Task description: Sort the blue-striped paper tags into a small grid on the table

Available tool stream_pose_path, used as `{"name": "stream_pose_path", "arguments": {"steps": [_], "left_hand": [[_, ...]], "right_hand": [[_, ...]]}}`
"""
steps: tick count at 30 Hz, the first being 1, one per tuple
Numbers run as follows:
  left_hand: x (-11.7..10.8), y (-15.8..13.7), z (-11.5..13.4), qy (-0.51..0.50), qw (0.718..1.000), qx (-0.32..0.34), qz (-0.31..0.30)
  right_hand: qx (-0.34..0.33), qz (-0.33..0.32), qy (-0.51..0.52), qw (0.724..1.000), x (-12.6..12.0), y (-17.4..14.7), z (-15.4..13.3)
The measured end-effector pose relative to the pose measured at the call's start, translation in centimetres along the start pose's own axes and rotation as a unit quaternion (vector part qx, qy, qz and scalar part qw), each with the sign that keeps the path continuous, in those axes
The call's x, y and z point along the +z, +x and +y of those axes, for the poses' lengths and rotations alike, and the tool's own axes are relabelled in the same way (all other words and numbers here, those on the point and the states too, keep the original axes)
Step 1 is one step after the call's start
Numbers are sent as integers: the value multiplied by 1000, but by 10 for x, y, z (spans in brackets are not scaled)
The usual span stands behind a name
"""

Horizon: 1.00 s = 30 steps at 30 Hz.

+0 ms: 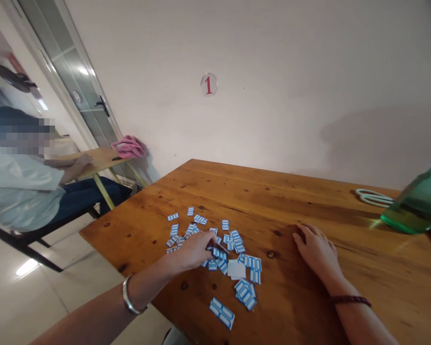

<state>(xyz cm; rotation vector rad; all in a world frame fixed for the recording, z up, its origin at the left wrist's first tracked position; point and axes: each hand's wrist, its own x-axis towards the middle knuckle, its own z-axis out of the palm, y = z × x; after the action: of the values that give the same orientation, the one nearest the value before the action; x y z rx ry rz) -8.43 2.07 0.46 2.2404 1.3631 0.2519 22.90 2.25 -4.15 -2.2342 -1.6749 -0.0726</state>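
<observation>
Small blue-and-white label stickers [221,312], cut into pieces, lie scattered over the left part of the wooden table [294,302]. My left hand [196,250], with a silver bangle on the wrist, is over the middle of the pile. Its thumb and fingers are closed on a label piece [221,247], which shows only in part. Just right of it, one piece [236,269] lies white side up. On the bare wood to the right rests my right hand [316,249], palm down and holding nothing. Its fingers are slightly bent and apart.
A green-tinted bottle [416,201] and a coiled white cable [373,197] are at the table's right. Beyond the left edge, a person [21,187] sits at another table [104,163] with a pink cloth item [130,146] on it. A wall stands behind.
</observation>
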Motion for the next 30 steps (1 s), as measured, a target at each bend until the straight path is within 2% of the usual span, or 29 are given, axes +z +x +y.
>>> {"name": "stream_pose_path", "arguments": {"steps": [4,7,9,11,14,15,17,20,21,24,26,30], "left_hand": [[5,7,-2,-120,992,-34,9],[6,11,1,-134,990,-40,8],[2,10,4,-110,993,-36,16],[-4,6,6,-62,996,-27,54],[-15,-4,1,52,990,-24,126],[-17,-9,-3,92,987,-29,130],[-14,-18,-11,164,978,-53,114],[3,-31,-17,223,968,-106,50],[10,-34,-16,233,968,-87,39],[24,-40,-12,234,971,45,0],[23,-38,-13,235,969,77,-2],[12,-30,-20,253,966,-33,43]], "right_hand": [[0,1,2,1000,0,0,0],[2,-2,3,1000,0,0,0],[2,-2,4,1000,1,1,1],[0,-1,5,1000,2,1,1],[-3,0,4,1000,3,2,3],[-4,0,4,1000,3,2,3],[-6,0,3,1000,4,2,4],[-9,4,3,1000,5,2,5],[-10,7,5,1000,6,2,5],[-15,16,7,1000,8,2,7],[-16,16,6,1000,8,3,7],[-9,7,-1,1000,6,2,5]]}}
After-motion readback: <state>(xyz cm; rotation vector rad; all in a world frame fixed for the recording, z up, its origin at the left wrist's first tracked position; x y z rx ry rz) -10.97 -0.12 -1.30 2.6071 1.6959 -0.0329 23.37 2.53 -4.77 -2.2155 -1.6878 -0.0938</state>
